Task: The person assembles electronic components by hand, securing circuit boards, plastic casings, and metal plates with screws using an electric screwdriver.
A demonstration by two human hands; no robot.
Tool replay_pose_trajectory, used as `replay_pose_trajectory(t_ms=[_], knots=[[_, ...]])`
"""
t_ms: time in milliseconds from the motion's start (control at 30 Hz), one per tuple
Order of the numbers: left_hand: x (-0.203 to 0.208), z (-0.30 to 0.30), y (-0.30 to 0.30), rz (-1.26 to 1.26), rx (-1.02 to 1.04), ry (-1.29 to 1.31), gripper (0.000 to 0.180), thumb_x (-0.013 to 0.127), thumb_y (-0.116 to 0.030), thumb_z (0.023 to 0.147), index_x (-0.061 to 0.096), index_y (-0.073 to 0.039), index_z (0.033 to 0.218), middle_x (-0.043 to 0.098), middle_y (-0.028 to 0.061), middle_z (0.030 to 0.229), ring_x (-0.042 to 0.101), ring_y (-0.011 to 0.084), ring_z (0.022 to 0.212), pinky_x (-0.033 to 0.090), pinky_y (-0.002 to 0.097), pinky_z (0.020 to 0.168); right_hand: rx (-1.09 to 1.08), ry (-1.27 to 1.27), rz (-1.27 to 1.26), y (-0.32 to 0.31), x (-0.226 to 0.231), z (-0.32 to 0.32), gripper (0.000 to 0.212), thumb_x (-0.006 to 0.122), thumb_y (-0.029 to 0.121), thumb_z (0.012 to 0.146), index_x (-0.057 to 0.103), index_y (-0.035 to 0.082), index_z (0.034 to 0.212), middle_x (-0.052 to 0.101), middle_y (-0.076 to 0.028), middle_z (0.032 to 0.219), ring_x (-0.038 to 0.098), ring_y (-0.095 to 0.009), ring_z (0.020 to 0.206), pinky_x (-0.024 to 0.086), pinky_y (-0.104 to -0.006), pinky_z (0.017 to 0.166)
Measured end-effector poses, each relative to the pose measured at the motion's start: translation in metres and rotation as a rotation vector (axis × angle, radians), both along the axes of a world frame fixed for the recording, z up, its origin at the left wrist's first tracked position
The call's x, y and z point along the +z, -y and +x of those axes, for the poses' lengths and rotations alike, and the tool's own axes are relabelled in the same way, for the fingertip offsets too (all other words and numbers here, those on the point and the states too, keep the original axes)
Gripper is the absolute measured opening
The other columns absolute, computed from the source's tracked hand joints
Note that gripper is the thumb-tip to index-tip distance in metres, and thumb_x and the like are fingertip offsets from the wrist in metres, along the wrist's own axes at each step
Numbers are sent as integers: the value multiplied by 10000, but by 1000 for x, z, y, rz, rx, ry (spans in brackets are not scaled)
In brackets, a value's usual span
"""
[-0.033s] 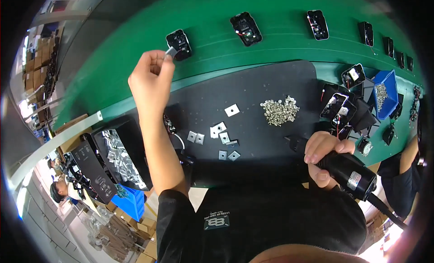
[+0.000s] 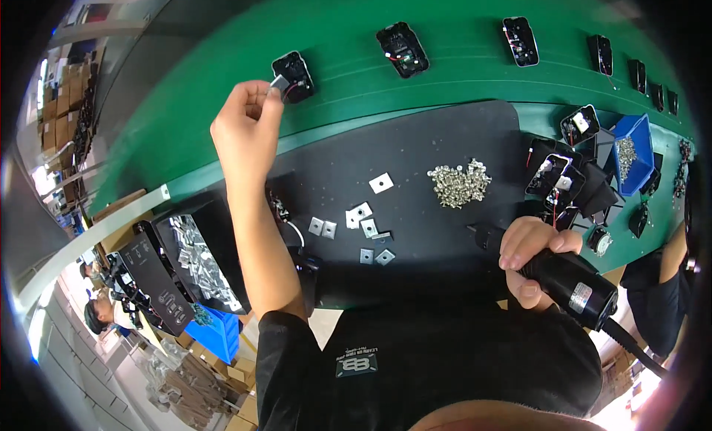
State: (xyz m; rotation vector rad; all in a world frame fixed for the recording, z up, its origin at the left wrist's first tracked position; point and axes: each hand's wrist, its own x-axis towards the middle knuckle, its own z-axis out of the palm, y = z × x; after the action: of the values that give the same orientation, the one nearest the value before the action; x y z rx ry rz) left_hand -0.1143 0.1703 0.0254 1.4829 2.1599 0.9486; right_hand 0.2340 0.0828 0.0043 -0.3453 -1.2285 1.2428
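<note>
No visible shift: left hand pinching small metal plate, right hand gripping half-hidden electric screwdriver.

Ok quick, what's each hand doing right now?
Left hand: closed, pinching a small metal plate by the black housing.
Right hand: closed around the black electric screwdriver.

Shiny metal screws and plates on matt black mat.

Black short-sleeved shirt, small pale printed mark on chest, bare forearms, no gloves
</note>
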Motion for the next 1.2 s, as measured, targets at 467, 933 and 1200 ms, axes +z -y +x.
replay_pose_trajectory(t_ms=[467,933,1200], knots=[[-37,-8,-32,-106,-11,-104,262,746,-166,803,683,-53,1030,666,121,1105,649,194,915,503,315,742,-63,-16,-86,1,-2,6,609,757,116,771,365,65,1234,608,-86,789,607,-209,618,473,-309,574],[29,81,63,-98,-500,-16,238,690,-26,782,678,-26,1020,691,106,960,663,221,884,519,333,795,168,-58,-195,-8,2,20,571,764,60,750,392,70,1183,580,-99,824,582,-214,719,478,-345,657],[-12,123,119,-191,-566,216,226,668,3,756,664,-10,981,658,150,988,652,311,932,502,361,834,61,-55,-158,-25,32,8,434,688,198,834,439,170,1188,509,51,756,498,-93,646,368,-264,638]])
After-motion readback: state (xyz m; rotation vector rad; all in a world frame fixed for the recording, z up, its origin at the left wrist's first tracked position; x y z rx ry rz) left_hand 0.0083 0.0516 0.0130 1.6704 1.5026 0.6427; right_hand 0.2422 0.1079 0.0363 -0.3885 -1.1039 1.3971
